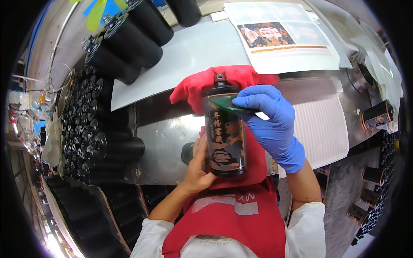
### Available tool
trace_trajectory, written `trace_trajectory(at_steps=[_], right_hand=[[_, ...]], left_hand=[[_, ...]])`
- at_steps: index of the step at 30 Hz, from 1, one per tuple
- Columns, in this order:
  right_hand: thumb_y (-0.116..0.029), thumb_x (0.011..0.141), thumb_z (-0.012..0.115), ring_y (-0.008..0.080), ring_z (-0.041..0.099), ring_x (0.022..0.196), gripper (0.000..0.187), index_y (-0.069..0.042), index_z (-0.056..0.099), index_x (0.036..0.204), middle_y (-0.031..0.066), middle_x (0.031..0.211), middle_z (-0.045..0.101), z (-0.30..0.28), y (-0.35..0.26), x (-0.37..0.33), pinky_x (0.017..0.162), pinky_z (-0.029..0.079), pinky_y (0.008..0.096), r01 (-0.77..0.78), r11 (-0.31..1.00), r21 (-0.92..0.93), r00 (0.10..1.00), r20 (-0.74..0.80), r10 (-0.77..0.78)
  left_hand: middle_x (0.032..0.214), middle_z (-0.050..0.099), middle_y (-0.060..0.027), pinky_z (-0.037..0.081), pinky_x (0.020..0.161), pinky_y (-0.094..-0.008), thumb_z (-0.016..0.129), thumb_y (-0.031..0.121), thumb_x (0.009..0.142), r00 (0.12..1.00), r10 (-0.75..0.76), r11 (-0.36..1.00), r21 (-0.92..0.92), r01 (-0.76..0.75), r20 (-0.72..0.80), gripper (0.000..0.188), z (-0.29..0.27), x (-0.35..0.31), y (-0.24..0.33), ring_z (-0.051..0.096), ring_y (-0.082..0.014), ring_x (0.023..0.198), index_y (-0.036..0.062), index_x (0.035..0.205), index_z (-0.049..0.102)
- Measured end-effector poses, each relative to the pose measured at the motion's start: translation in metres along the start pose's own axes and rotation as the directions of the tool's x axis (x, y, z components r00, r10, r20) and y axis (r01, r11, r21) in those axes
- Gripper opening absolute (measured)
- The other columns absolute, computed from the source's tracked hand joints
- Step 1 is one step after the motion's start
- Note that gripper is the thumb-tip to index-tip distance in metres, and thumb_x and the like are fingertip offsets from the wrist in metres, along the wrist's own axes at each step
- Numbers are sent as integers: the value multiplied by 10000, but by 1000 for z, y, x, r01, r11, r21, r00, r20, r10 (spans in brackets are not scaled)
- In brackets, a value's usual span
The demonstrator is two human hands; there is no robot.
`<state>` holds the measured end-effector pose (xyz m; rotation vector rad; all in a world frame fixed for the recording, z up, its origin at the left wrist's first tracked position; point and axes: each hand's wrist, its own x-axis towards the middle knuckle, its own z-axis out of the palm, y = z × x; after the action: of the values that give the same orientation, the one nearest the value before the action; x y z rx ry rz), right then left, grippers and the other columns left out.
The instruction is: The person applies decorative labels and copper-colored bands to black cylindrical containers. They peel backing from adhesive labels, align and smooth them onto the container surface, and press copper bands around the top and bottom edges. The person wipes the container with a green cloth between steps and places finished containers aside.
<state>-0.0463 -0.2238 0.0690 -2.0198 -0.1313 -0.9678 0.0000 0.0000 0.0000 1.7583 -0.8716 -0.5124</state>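
Note:
A black bottle (226,148) with a copper-and-black printed wrap stands almost upright in front of me, its narrow neck pointing away. My bare left hand (198,172) grips its lower left side, the fingers partly hidden behind it. Over my right hand (272,122) is a blue glove; thumb and fingers are closed on a green scraper (223,104). The scraper's flat blade lies across the bottle's upper part, just below the shoulder. Behind the bottle, a bunched red cloth (191,86) lies on the metal table (159,155).
Plain black bottles (133,38) lie at the far left, with a dense stack of bottles (116,146) below. Printed transfer sheets (297,56) lie at the back right, above a striped white sheet (322,120). Wrapped bottles (375,116) are at the right. A small dark object (186,153) sits beside my left hand.

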Motion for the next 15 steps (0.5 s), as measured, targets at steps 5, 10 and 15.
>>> trace_trajectory(at_steps=[5,10,15], right_hand=[[-88,631,700,205,633,718,369,-163,655,990,34,862,642,-17,-73,-73,601,517,309,136,987,-80,876,475,-82],[26,620,717,198,618,782,305,-105,668,890,58,860,645,-8,-35,-10,663,492,287,-194,979,-64,980,28,196],[-18,658,699,223,627,758,294,-96,670,939,75,865,645,-8,-43,-47,658,516,317,31,999,40,902,430,-45]], left_hand=[[1416,329,-213,78,1079,-512,737,182,696,977,208,952,242,-188,-57,898,9,-12,8,282,-351,1337,-45,1400,228],[1174,563,-230,222,1015,-557,822,232,605,916,366,852,454,-259,-164,808,-9,-1,32,464,-418,1189,-78,1256,457],[1141,566,-238,262,990,-554,835,249,586,901,381,867,418,-270,-209,796,2,-6,27,499,-413,1141,-72,1222,481]])
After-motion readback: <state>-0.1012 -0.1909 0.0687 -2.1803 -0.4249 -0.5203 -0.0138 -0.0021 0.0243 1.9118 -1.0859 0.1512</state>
